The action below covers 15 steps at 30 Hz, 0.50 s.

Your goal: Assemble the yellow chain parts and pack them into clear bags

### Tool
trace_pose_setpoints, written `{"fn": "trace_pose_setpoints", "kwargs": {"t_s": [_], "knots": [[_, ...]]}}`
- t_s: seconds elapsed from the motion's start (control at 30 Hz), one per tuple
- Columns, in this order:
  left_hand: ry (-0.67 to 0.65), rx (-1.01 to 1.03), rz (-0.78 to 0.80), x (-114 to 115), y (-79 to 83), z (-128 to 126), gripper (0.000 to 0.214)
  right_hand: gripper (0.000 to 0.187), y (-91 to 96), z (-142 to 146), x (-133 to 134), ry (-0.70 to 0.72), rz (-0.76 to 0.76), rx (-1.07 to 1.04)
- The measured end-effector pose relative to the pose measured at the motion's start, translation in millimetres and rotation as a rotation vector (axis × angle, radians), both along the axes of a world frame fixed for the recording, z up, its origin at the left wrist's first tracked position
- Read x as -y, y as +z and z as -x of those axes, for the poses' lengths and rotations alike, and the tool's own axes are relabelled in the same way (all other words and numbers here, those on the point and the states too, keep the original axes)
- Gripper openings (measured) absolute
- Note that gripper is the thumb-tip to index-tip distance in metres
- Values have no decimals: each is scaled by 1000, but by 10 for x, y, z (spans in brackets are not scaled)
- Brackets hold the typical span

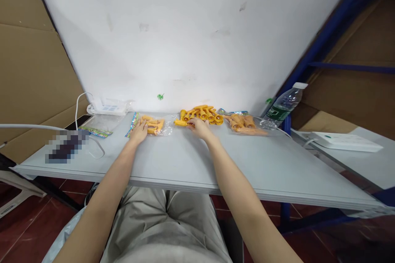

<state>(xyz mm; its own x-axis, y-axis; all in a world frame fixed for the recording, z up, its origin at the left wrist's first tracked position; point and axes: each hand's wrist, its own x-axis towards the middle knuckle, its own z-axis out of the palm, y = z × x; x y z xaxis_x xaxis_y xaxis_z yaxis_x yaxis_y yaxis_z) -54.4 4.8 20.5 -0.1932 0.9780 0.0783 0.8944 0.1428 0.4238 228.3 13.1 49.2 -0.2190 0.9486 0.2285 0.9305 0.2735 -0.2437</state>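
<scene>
My left hand [139, 131] grips the left side of a clear plastic bag [167, 125] with a colourful printed header. Inside that bag lie several orange-yellow trumpet-shaped plastic toys [156, 124]. My right hand [200, 128] is closed around one yellow trumpet-shaped toy [180, 123], whose ribbed end points left toward the bag's open-looking end. Just behind the right hand is a pile of the same yellow toys [203, 111], flared ends facing me. To the right lies another filled clear bag [247, 125] of these toys.
On the left are an empty-looking clear bag [101, 125], a white power strip [111, 109], cables and a pixelated dark object [66, 147]. A water bottle [285, 104] leans at the right by a blue frame. A white wall backs the grey table [185, 164].
</scene>
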Motion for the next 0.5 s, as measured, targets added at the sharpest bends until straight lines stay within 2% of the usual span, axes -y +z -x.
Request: {"fn": "trace_pose_setpoints", "kwargs": {"t_s": [0.23,0.5], "knots": [[-77,2,-16,-11,-22,-19,54,25,-2,158,54,100,-28,24],[-59,43,-6,19,6,-62,53,25,-59,167,41,24,-52,99]]}}
